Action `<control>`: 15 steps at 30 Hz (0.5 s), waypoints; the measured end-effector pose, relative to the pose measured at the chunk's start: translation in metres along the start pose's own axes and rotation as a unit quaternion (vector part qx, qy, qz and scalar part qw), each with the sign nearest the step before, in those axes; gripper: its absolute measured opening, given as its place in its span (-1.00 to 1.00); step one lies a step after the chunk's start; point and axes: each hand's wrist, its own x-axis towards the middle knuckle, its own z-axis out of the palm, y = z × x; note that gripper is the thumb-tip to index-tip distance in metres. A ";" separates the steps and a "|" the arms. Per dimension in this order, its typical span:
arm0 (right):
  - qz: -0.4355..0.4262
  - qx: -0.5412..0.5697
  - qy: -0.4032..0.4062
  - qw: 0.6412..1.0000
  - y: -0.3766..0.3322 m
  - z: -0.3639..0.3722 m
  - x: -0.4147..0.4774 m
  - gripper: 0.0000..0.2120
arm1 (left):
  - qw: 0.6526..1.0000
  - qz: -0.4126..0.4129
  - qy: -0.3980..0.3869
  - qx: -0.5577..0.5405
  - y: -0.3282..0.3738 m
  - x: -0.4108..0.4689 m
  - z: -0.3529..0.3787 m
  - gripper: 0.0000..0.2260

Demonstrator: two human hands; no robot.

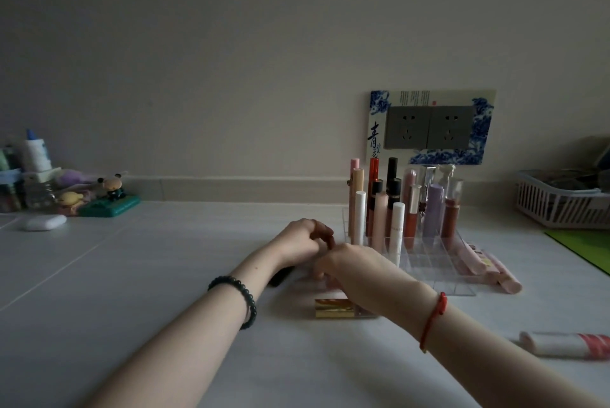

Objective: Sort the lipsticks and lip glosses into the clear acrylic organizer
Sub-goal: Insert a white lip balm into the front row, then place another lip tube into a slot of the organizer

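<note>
while both arms reach forward over the pale surface, the scene reads as follows.

table (132,275): smooth, matte, pale grey-white, with thin seam lines running across it.

clear acrylic organizer (439,270): transparent, hard-edged grid of small square cells, stepped from a tall back to a low front; it stands right of centre, near the wall, just beyond the hands. back cells hold upright tubes; the front cells look bare.

lipsticks and lip glosses (394,206): slim upright cylinders in the back rows, in white, pale pink, tan, red, glossy black, lilac and brick-red; some have shiny metallic caps.

pink tubes (488,267): soft matte pink, lying flat and touching the organizer's right side.

gold lipstick (335,308): boxy, mirror-bright gold, lying flat under the right forearm.

black tube (280,275): dark, slender, lying flat, partly hidden beneath the left wrist.

white tube (564,344): white with a pink striped end, lying flat, well apart at the right.

left hand (302,241): fingers curled inward, tips close together beside the organizer's left corner; i cannot tell whether they pinch anything. a bracelet of dark round beads circles the wrist.

right hand (350,262): palm down, fingers bent and hidden behind the knuckles, so their grip cannot be told. a red cord circles the wrist.

outlet plate (430,127): grey sockets in a glossy blue-and-white patterned frame on the wall.

basket (561,204): pale slatted plastic, far right.

earbud case (44,222): smooth, white, rounded, far left.
</note>
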 end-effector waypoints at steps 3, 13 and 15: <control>0.014 0.063 0.053 0.997 0.006 0.001 -0.009 -0.75 | 1.000 0.020 0.000 0.006 0.000 -0.002 -0.010 -0.56; 0.045 0.299 0.273 0.913 0.022 -0.035 -0.048 -0.81 | 0.990 0.129 0.049 0.005 0.014 -0.034 -0.025 -0.84; 0.059 0.355 0.297 0.885 0.025 -0.042 -0.054 -0.84 | 0.990 0.130 0.048 0.013 0.022 -0.041 -0.022 -0.87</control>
